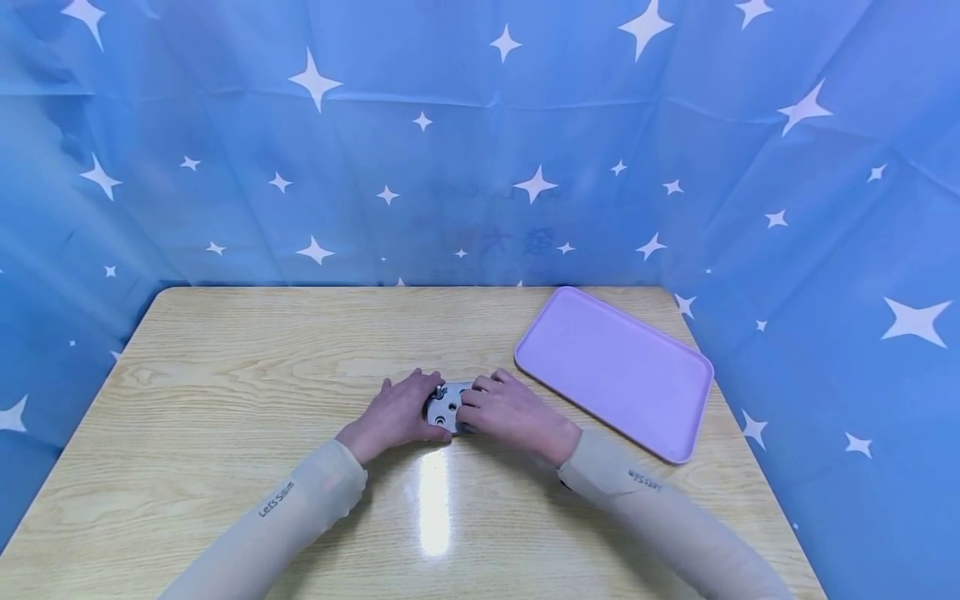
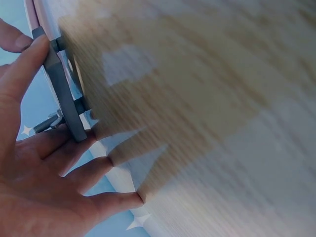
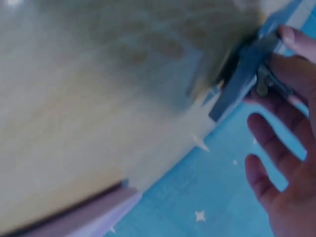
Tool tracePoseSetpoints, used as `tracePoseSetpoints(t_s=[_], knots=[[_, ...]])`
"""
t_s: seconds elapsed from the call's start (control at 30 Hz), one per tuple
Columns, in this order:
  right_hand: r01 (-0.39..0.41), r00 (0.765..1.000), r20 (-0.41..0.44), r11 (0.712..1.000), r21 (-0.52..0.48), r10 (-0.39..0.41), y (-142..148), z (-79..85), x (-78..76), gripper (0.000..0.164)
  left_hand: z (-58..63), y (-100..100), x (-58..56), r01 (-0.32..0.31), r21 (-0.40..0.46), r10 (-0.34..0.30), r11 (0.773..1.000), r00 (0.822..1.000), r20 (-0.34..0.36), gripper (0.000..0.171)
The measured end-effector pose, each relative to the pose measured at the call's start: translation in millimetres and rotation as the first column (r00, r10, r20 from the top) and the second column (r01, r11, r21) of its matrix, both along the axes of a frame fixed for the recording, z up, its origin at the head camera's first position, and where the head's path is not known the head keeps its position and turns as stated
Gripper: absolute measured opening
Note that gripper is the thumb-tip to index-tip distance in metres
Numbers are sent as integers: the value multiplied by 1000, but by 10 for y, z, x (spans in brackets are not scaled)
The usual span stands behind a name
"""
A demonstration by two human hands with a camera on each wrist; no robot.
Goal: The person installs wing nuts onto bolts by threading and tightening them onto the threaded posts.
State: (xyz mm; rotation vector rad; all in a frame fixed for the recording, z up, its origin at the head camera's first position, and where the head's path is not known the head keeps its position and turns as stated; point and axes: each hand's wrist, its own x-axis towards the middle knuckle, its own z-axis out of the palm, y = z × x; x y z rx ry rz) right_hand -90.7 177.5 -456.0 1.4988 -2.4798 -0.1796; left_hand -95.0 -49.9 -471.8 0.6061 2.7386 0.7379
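A small grey metal plate with several round holes sits between both hands at mid table. My left hand grips its left end, thumb on the near edge and fingers on the far one. A threaded bolt with a nut stands out from the plate's face by the left fingers; dark stubs on the other face point to the table. My right hand curls its thumb and forefinger over the plate's right end, its other fingers spread in the right wrist view. What lies under those right fingertips is hidden.
A shallow purple tray lies at an angle at the table's back right, beyond the right hand. The wood-grain table meets a blue star-patterned curtain at the back and sides.
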Motion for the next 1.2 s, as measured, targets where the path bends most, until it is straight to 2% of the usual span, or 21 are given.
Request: tracePoseSetpoints(t_s=[0.13, 0.27, 0.33, 0.4, 0.5, 0.6, 0.7, 0.77, 1.0, 1.2], knots=[[84, 996, -8, 993, -82, -85, -81, -81, 52, 8, -4, -3, 3, -3, -6, 3, 1000, 1000, 3, 91], [201, 979, 76, 963, -182, -190, -159, -120, 125, 14, -1, -4, 3, -4, -7, 4, 1000, 1000, -1, 93], [242, 968, 113, 948, -204, -223, -176, -119, 155, 16, 8, -3, 6, -5, -8, 5, 1000, 1000, -2, 92], [260, 962, 135, 946, -194, -237, -165, -102, 163, 21, 15, -4, 7, -2, -10, 2, 1000, 1000, -2, 92], [209, 964, 192, 969, -133, -181, -100, -24, 119, 27, 23, -8, 12, 2, -11, -2, 1000, 1000, 3, 92], [68, 978, 200, 998, -13, -64, -7, 69, 43, 34, 21, -8, 10, 6, -8, -6, 1000, 1000, 6, 92], [-56, 989, 141, 996, 75, 45, 52, 124, -6, 34, 17, -3, 6, 3, -9, -3, 1000, 1000, 9, 92], [-94, 992, 92, 990, 101, 85, 66, 132, -29, 32, 18, -1, 0, 0, -14, 1, 1000, 1000, 12, 92], [-105, 994, 31, 991, 87, 103, 44, 85, -89, 19, 22, 3, -9, 0, -27, 0, 1000, 1000, 8, 90], [-59, 998, 3, 998, 18, 59, -13, 4, -88, 7, 12, 4, -5, -5, -15, 5, 1000, 1000, 2, 89]])
